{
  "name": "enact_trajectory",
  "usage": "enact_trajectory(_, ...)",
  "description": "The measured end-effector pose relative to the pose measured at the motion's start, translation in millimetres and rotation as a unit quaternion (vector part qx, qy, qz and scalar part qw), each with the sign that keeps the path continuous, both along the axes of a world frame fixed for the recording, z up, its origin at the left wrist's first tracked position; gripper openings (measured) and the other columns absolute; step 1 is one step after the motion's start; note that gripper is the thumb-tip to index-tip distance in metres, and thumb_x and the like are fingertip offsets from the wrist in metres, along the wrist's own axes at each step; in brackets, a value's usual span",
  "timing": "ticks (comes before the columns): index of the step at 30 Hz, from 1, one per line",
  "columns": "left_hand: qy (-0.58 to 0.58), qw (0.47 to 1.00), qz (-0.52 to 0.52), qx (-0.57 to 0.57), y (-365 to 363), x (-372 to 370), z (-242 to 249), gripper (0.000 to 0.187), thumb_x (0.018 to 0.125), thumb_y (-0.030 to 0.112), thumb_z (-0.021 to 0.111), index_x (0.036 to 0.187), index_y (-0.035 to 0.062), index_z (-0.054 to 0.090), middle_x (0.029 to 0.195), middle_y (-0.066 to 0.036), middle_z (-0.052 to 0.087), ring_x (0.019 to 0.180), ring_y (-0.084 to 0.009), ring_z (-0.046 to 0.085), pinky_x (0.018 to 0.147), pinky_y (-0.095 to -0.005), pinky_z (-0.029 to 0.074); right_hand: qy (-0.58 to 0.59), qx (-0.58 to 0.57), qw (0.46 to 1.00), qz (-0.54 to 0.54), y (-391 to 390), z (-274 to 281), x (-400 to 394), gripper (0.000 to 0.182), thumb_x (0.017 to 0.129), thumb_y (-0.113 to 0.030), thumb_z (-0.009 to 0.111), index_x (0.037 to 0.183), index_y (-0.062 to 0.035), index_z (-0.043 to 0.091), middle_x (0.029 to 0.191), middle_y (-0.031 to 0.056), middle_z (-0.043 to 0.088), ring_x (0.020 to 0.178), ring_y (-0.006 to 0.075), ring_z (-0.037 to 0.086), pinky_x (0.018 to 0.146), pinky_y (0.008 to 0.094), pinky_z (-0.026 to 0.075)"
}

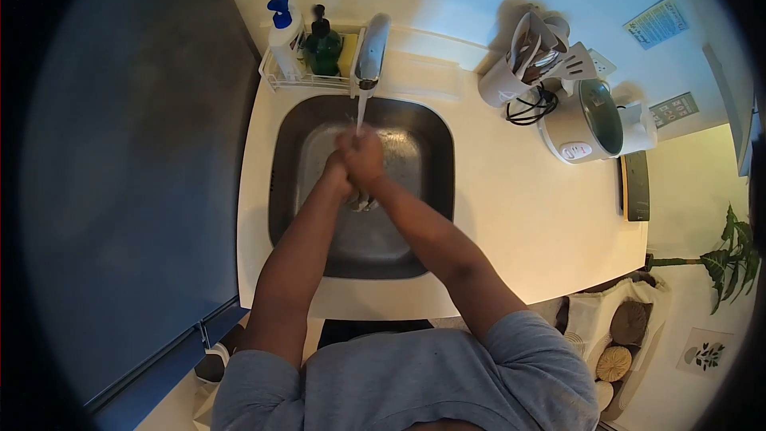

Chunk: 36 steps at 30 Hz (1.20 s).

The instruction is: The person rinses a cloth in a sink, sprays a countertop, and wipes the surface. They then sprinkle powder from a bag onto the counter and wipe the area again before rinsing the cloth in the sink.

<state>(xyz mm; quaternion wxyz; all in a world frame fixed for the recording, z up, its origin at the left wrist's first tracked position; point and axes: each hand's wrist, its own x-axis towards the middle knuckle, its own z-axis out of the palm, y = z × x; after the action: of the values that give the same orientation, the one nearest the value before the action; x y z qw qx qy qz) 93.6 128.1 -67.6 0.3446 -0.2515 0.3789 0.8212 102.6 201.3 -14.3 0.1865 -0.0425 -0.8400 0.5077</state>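
My left hand (pixel 338 173) and my right hand (pixel 364 158) are pressed together over the sink (pixel 441 191). Water (pixel 361 109) runs from the chrome faucet (pixel 373 52) onto them. My right hand overlaps the left, and motion smears the fingers of both, so I cannot tell whether anything is between them. Just below the hands, a pale, shiny patch (pixel 363 204) shows near the sink's bottom, partly covered by my wrists. Both forearms reach in over the sink's front edge.
Behind the sink, a wire caddy (pixel 275 80) holds a white pump bottle (pixel 285 44), a green bottle (pixel 324 52) and a yellow sponge (pixel 348 54). To the right stand a utensil holder (pixel 501 84) and a rice cooker (pixel 574 128) with a black cord (pixel 531 109). A dark panel (pixel 144 152) rises at left.
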Motion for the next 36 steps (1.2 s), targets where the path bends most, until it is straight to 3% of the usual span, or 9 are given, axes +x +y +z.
enact_trajectory(2, 0.282, 0.816, 0.012, 0.504, -0.5, -24.3, -114.3, 0.028, 0.089, 0.031, 0.039, 0.097, 0.0091, 0.054, 0.088, -0.005, 0.059, 0.081, -0.0174, 0.058, 0.070, -0.0346, 0.048, 0.001, 0.005, 0.999, 0.053, -7.3, 3.6, 7.4, 0.014, 0.069, -0.015, 0.057, 0.067, -0.0008, 0.058, 0.067, 0.0190, 0.058, 0.063, 0.0350, 0.057, 0.059, 0.0393, 0.045)
enact_trajectory(8, 0.037, 0.997, -0.056, -0.030, -6.0, 13.3, 26.3, 0.046, 0.081, 0.029, 0.051, 0.117, 0.0012, 0.045, 0.108, -0.009, 0.055, 0.096, -0.0201, 0.054, 0.076, -0.0372, 0.046, -0.051, 0.060, 0.997, 0.005, 33.0, -21.6, -19.6, 0.018, 0.070, -0.021, 0.060, 0.074, -0.0030, 0.063, 0.069, 0.0194, 0.059, 0.066, 0.0352, 0.058, 0.062, 0.0387, 0.046)
enact_trajectory(10, 0.072, 0.977, -0.104, -0.172, -9.8, 18.1, 34.4, 0.057, 0.079, 0.026, 0.055, 0.125, -0.0003, 0.034, 0.111, -0.011, 0.053, 0.095, -0.0220, 0.054, 0.075, -0.0360, 0.047, 0.000, 0.267, 0.964, -0.020, 45.3, -17.7, -25.6, 0.023, 0.073, -0.026, 0.061, 0.077, -0.0032, 0.065, 0.071, 0.0184, 0.061, 0.066, 0.0347, 0.058, 0.060, 0.0385, 0.045)
enact_trajectory(14, 0.366, 0.831, -0.126, -0.400, -10.9, 21.9, -7.1, 0.088, 0.072, 0.010, 0.063, 0.137, 0.0001, 0.004, 0.112, -0.016, 0.052, 0.092, -0.0265, 0.055, 0.072, -0.0310, 0.047, -0.199, 0.133, 0.960, 0.147, 48.1, 13.3, -20.2, 0.027, 0.077, -0.028, 0.060, 0.074, -0.0015, 0.064, 0.066, 0.0118, 0.060, 0.059, 0.0251, 0.057, 0.056, 0.0339, 0.043)
enact_trajectory(18, 0.426, 0.810, -0.109, -0.389, -3.1, 9.0, 6.4, 0.083, 0.068, 0.000, 0.062, 0.137, 0.0020, 0.016, 0.113, -0.015, 0.051, 0.094, -0.0230, 0.054, 0.072, -0.0296, 0.047, -0.154, -0.146, 0.955, 0.205, 57.2, 26.6, -6.3, 0.029, 0.079, -0.027, 0.060, 0.063, -0.0028, 0.058, 0.057, 0.0002, 0.048, 0.055, 0.0108, 0.044, 0.053, 0.0275, 0.038)
enact_trajectory(20, 0.221, 0.945, -0.157, -0.183, -10.6, 1.2, 17.2, 0.073, 0.068, -0.002, 0.060, 0.133, 0.0017, 0.029, 0.113, -0.012, 0.051, 0.096, -0.0187, 0.053, 0.076, -0.0278, 0.046, -0.107, -0.192, 0.958, 0.182, 76.3, 28.6, -2.0, 0.030, 0.080, -0.025, 0.059, 0.060, -0.0037, 0.055, 0.055, -0.0024, 0.043, 0.055, 0.0082, 0.040, 0.052, 0.0260, 0.037)
enact_trajectory(23, 0.254, 0.965, 0.009, -0.056, -5.9, 12.6, 35.9, 0.063, 0.068, -0.006, 0.056, 0.128, 0.0023, 0.039, 0.113, -0.009, 0.050, 0.097, -0.0159, 0.053, 0.081, -0.0271, 0.044, -0.190, -0.258, 0.947, 0.033, 105.3, 13.1, 9.9, 0.022, 0.082, -0.025, 0.056, 0.073, -0.0057, 0.058, 0.068, 0.0012, 0.051, 0.061, 0.0105, 0.046, 0.059, 0.0263, 0.042)
enact_trajectory(28, 0.283, 0.954, 0.015, 0.097, -1.8, 27.9, 54.7, 0.056, 0.076, 0.004, 0.051, 0.130, 0.0043, 0.035, 0.114, -0.009, 0.050, 0.100, -0.0184, 0.052, 0.086, -0.0307, 0.042, -0.351, -0.616, 0.706, 0.010, 66.6, 23.7, 33.7, 0.032, 0.088, -0.031, 0.049, 0.105, -0.0038, 0.048, 0.101, 0.0090, 0.052, 0.089, 0.0194, 0.054, 0.078, 0.0367, 0.048)
enact_trajectory(36, 0.081, 0.967, 0.178, 0.163, 17.0, 40.7, 64.9, 0.044, 0.088, 0.030, 0.048, 0.123, 0.0042, 0.041, 0.111, -0.009, 0.051, 0.101, -0.0199, 0.052, 0.086, -0.0342, 0.042, -0.187, -0.527, 0.825, 0.081, 27.5, 12.6, 29.3, 0.032, 0.086, -0.032, 0.055, 0.098, -0.0040, 0.048, 0.099, 0.0098, 0.053, 0.090, 0.0177, 0.054, 0.075, 0.0310, 0.048)
